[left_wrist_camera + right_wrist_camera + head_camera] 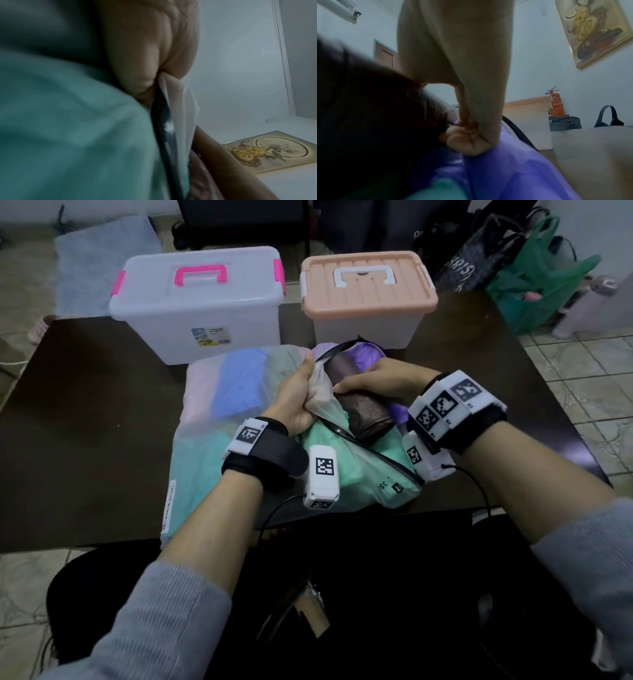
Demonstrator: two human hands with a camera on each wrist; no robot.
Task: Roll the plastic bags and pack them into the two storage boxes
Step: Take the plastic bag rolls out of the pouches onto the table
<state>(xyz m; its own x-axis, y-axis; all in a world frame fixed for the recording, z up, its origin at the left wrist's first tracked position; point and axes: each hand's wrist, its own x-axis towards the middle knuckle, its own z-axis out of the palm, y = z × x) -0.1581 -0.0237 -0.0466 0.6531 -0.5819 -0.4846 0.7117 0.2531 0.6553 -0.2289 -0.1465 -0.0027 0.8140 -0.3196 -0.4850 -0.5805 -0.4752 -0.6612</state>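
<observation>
- Tiled room with bags sitting on the floor behind a dark table [85,412]; a framed picture [592,31] and a fire extinguisher [556,104] are showing by the wall in the right wrist view.
- Left hand [294,402] is clamping its grip on the pale rim of a big zip pouch [191,460], holding the mouth apart; the left wrist view is showing the film pinched between thumb and fingers [137,81].
- Right hand [376,381] is reaching into that mouth, fingers curling around a dark brown roll of bags [359,412], just right of the left grip.
- More plastic bags are lying inside the pouch: green [329,460] under and near side of both grips, purple [366,354] just beyond the right grip, blue [239,385] left of the left grip.
- Two storage boxes are standing well beyond the grips, the clear box with pink latches [202,302] on the left and the peach-lidded box [366,299] on the right, both lids on.
- Progress, judging: barely started. Nothing seems packed, boxes are not yet opened; left to do are pulling bags out, rolling, opening lids, packing.
- Hard to tell: how many bags are in the pouch, whether the boxes are empty (walls frosted), whether the brown roll is fully lifted. Right fingertips are partly hidden in the head view; both wrist views are blurring up close.
</observation>
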